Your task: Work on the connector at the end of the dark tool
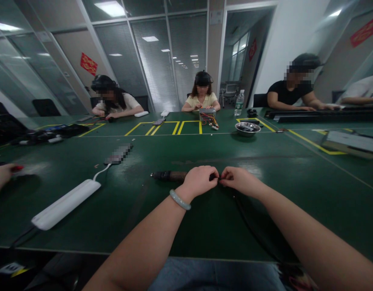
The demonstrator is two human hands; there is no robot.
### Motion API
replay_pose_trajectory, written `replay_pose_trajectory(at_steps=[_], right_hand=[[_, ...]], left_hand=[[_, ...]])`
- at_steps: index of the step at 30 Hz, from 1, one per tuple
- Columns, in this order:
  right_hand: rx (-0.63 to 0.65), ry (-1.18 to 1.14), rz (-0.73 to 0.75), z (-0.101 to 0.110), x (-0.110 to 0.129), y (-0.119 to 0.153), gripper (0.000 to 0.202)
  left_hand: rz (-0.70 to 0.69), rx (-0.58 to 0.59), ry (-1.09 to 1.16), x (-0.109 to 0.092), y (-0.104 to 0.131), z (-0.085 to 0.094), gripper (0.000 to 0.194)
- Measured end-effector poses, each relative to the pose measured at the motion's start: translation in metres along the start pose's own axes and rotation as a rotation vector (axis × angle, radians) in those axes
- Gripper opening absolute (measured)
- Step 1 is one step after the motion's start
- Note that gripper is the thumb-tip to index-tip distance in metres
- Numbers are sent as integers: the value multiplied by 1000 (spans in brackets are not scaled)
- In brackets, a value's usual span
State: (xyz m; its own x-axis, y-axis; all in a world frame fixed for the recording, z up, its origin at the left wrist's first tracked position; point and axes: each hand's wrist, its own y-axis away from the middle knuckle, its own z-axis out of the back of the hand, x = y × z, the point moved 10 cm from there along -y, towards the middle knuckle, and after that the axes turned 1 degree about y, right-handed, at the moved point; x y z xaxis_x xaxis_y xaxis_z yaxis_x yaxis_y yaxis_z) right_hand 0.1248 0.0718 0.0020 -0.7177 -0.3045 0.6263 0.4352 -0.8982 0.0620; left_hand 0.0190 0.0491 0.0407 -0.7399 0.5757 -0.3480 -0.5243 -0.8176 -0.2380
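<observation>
A dark cylindrical tool [171, 176] with a metal tip at its left end lies on the green table. My left hand [202, 178], with a bracelet at its wrist, is closed around the tool's right end. Close beside it, my right hand [234, 178] pinches something small and dark at that end, too small to name. A black cable [249, 226] runs from below my right hand to the table's near edge.
A white power strip [66, 204] and a phone [119, 154] lie on the left. Farther back are a metal bowl [247, 129], a bottle [239, 102] and a box with wires [207, 115]. Another person's hand [4, 176] is at far left; several people sit around.
</observation>
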Motion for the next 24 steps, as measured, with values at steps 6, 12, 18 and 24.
replay_pose_trajectory(at_steps=[6, 12, 18, 24], right_hand=[[50, 12, -31, -4, 0, 2, 25], [46, 68, -63, -1, -5, 0, 28], [44, 117, -7, 2, -1, 1, 23], [10, 190, 60, 6, 11, 4, 20]], left_hand=[[7, -15, -21, 2, -1, -1, 14], [-12, -12, -27, 0, 0, -2, 15], [-3, -5, -34, 0, 0, -2, 13], [-20, 39, -33, -2, 0, -2, 14]])
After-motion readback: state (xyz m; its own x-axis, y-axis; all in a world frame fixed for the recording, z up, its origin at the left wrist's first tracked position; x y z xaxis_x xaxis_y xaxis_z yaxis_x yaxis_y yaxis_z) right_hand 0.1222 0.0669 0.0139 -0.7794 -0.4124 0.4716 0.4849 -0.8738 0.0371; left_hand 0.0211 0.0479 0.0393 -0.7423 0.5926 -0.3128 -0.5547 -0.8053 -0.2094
